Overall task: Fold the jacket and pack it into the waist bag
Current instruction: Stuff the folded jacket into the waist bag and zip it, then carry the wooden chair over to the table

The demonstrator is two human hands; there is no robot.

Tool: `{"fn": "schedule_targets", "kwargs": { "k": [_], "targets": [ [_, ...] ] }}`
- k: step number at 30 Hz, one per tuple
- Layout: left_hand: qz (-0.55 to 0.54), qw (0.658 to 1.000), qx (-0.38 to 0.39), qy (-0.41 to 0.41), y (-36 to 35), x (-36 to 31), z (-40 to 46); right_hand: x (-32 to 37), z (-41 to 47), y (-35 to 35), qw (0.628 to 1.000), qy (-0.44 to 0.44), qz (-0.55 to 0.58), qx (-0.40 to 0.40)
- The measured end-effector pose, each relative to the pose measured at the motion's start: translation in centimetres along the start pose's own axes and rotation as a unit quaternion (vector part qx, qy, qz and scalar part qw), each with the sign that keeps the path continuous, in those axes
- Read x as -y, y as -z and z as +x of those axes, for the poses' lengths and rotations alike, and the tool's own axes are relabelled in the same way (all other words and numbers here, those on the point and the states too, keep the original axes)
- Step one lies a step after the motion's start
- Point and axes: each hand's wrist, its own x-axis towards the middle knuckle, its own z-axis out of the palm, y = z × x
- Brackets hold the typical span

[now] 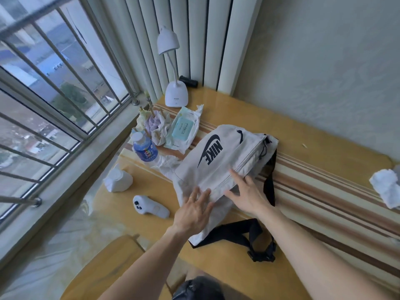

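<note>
A pale grey waist bag (218, 156) with a black logo lies bulging on the wooden table (324, 131), its zipper line running diagonally. Its black strap (242, 234) with a buckle trails toward the near edge. My left hand (195, 210) rests flat, fingers spread, on the bag's near end. Just right of it, my right hand (246, 192) lies flat along the zipper. A bit of white fabric (166, 164) sticks out from under the bag's left side; I cannot tell whether it is the jacket.
At the back left stand a white desk lamp (174, 92), a wet-wipes pack (184, 129), crumpled cloths and a blue-labelled bottle (144, 148). A white controller (151, 206) and a white pouch (118, 180) lie left of the bag. Crumpled tissue (386, 187) sits at the right edge. Barred window at left.
</note>
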Motion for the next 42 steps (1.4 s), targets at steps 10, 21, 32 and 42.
{"fn": "schedule_targets", "kwargs": {
  "k": [10,21,32,42],
  "targets": [
    [-0.116,0.975,-0.183,0.054,-4.6,-1.0,-13.7,-1.7,-14.1,-5.5,0.991,0.105,-0.001,-0.081],
    [-0.147,0.917,-0.276,0.247,-16.6,5.5,-43.6,0.6,-36.6,-20.3,0.963,0.241,0.116,-0.019],
    [-0.205,0.797,-0.411,0.392,-19.5,11.3,-64.9,12.3,-47.3,-36.5,0.934,0.314,0.129,0.111],
    [-0.188,0.825,-0.372,0.383,-23.0,22.0,-76.3,19.6,-53.5,-52.1,0.95,0.25,0.13,0.133]
  ]
}}
